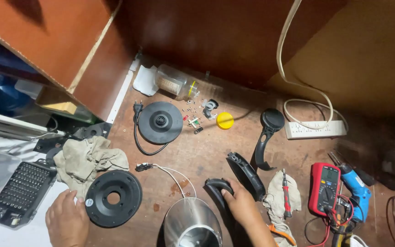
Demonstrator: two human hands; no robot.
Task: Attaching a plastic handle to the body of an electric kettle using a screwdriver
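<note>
My right hand point(241, 206) grips the black curved handle point(218, 186) of a shiny steel kettle body point(190, 224) at the bottom middle. My left hand point(67, 222) rests on the table at the lower left, fingers curled, touching the edge of a black round plastic ring point(114, 197). A thin white wire point(172, 174) runs from the kettle toward a small plug. A long black lid-like part point(245, 175) lies just right of my right hand.
A round black kettle base point(160, 122) with cord, small screws and parts point(197, 116), a yellow cap point(225, 120), a black handle piece point(267, 137), a power strip point(315, 129), a red multimeter point(324, 188), a blue electric screwdriver point(355, 187), rags point(88, 160), a bit set point(21, 192).
</note>
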